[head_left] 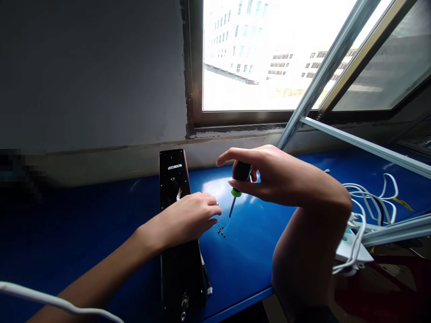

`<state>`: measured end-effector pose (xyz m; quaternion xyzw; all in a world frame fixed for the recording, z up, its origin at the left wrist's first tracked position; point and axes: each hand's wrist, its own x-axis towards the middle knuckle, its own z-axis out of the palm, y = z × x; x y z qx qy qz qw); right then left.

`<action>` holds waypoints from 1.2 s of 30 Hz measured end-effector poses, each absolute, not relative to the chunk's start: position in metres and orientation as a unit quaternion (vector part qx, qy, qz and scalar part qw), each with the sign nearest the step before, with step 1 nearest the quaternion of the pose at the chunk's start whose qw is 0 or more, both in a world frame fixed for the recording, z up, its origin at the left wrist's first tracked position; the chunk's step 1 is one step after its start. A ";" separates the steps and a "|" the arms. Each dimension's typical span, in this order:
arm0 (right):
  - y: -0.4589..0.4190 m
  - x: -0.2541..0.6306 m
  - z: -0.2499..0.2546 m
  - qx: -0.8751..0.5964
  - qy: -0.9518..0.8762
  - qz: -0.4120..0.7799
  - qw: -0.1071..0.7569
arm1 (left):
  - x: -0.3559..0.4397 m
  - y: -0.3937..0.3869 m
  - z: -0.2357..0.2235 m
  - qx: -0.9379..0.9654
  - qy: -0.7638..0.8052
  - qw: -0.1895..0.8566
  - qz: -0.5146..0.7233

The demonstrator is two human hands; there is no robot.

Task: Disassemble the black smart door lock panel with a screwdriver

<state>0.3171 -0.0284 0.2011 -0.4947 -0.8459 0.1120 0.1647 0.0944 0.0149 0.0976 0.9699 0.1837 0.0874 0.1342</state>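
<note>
My right hand [269, 177] pinches a small screwdriver [240, 179] with a black handle, green collar and thin shaft, its tip pointing down above the blue bench top [247, 264]. My left hand [185, 220] lies across a long black door-lock panel [173, 175], its curled fingers reaching past the panel's right edge. Whether those fingers hold anything is hidden. A small cluster of tiny dark screws [221, 231] sits on the blue surface just beyond my left fingertips, below the screwdriver tip. A short white wire [178, 194] emerges from the panel near my left hand.
A tangle of white cables [370, 202] and a white plastic part [352, 253] lie at the bench's right side. Metal window rails [357, 143] slant above them. A white cable [50, 298] crosses the lower left. A wall and bright window stand behind the bench.
</note>
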 end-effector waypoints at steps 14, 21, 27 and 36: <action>-0.012 0.256 0.192 -0.394 -0.828 0.031 0.399 | -0.002 0.020 0.110 0.905 0.395 0.143 0.064; 0.003 0.242 0.178 -0.427 -0.810 -0.057 0.397 | 0.011 0.018 0.099 0.895 0.417 0.142 0.066; 0.004 0.241 0.174 -0.410 -0.826 -0.053 0.384 | 0.009 0.022 0.092 0.880 0.413 0.208 0.111; 0.005 0.240 0.175 -0.372 -0.845 -0.029 0.384 | -0.009 0.032 0.105 0.884 0.379 0.265 0.065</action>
